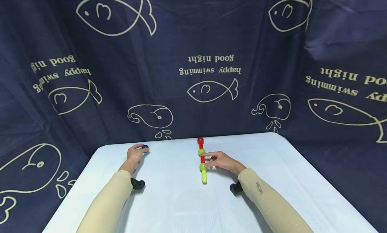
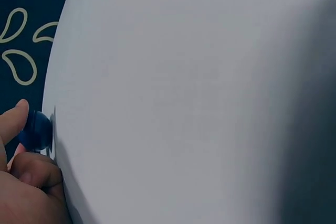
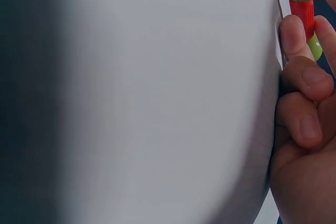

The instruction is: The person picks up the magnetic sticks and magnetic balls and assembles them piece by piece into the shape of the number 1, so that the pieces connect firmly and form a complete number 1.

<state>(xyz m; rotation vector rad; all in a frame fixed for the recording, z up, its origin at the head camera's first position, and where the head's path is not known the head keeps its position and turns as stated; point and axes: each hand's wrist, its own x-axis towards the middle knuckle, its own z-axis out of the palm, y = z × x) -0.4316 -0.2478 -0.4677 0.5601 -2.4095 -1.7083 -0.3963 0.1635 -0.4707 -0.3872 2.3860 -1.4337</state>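
My left hand point(image 1: 135, 155) is at the table's far left, pinching a dark blue ball point(image 1: 145, 148) between thumb and finger; the left wrist view shows the same blue ball point(image 2: 38, 130) close to the white surface. Right of centre lies a straight chain of toy rods and balls: a red ball point(image 1: 200, 141) at the far end, red rods point(image 1: 203, 159), two green balls point(image 1: 203, 167) and a yellow-green rod point(image 1: 204, 177) nearest me. From the right, my right hand point(image 1: 222, 160) touches the chain, index finger extended to the upper green ball, thumb beside the lower one, other fingers curled.
A white-covered table point(image 1: 169, 206) lies under both hands. A dark blue curtain point(image 1: 169, 65) with fish and whale drawings hangs along its back edge and sides. Black wrist devices point(image 1: 137, 184) sit under both beige-sleeved forearms.
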